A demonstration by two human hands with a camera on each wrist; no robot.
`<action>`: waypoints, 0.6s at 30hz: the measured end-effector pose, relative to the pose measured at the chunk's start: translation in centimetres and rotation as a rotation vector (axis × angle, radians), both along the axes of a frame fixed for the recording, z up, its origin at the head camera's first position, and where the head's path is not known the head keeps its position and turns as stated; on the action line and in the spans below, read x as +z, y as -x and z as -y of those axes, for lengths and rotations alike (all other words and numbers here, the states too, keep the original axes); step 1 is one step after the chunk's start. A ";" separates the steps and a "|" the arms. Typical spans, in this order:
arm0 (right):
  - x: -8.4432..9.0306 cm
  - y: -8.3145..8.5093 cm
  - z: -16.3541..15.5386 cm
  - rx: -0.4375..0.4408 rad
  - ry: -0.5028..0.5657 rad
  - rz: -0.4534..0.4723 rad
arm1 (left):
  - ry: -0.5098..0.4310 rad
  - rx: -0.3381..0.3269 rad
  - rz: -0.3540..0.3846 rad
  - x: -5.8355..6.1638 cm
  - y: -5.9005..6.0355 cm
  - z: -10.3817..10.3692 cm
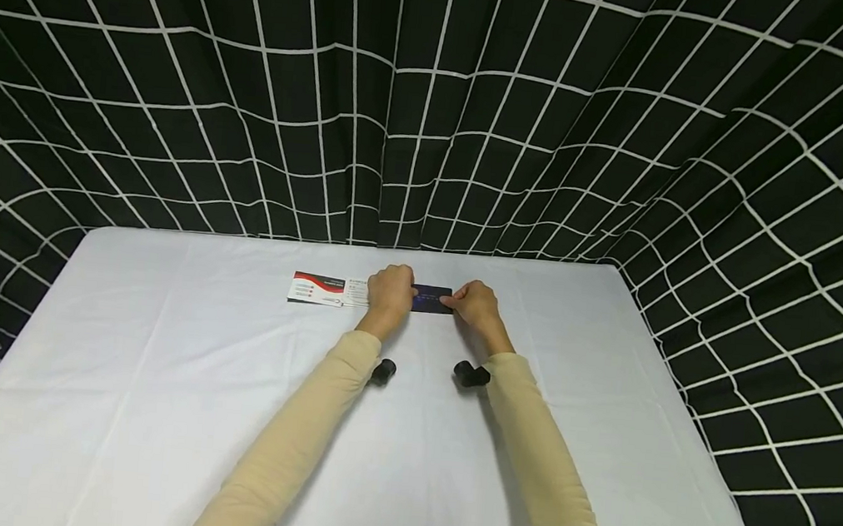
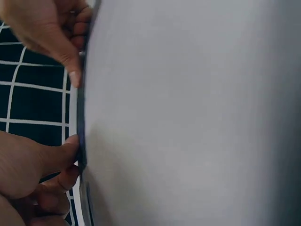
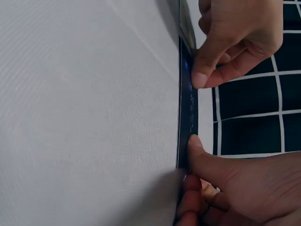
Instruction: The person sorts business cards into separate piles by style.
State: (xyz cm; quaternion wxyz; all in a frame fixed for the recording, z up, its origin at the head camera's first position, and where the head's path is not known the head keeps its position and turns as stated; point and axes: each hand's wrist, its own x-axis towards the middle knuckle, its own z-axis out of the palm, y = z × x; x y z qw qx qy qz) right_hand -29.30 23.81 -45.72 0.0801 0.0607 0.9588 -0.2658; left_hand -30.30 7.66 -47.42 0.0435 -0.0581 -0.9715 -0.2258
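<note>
Both hands work at the far edge of the bench (image 1: 153,407), near its middle. The left hand (image 1: 390,289) and right hand (image 1: 474,303) each pinch one end of a dark blue card (image 1: 433,298) lying flat there, fingers curled on it. A red-and-white card (image 1: 320,288) lies just left, touching the left hand.

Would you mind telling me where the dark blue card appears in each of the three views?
Head: the card lies at the table's far middle, between the left hand and right hand.
Left wrist: seen edge-on as a thin dark strip at left, thumbs touching it.
Right wrist: a dark vertical strip right of centre, between the thumbs.
Shared landmark: the white tablecloth.
</note>
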 end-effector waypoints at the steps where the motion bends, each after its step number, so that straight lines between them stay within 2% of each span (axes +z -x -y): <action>1: -0.2 0.1 0.0 0.010 -0.002 0.008 | 0.011 -0.001 -0.003 -0.2 -0.1 0.0; 6: -1.0 0.1 0.4 0.034 0.023 0.043 | 0.058 0.000 -0.012 -1.2 -0.7 0.4; 10: -0.6 0.3 0.3 0.028 0.038 0.030 | 0.068 0.007 -0.021 -1.2 -0.3 0.1; 15: -0.7 0.2 -1.2 0.044 0.070 0.023 | -0.016 -0.029 0.031 -1.2 -0.4 -0.1; 18: -0.3 -1.0 -2.8 0.075 0.130 0.013 | -0.110 -0.081 0.015 -0.6 -1.1 1.5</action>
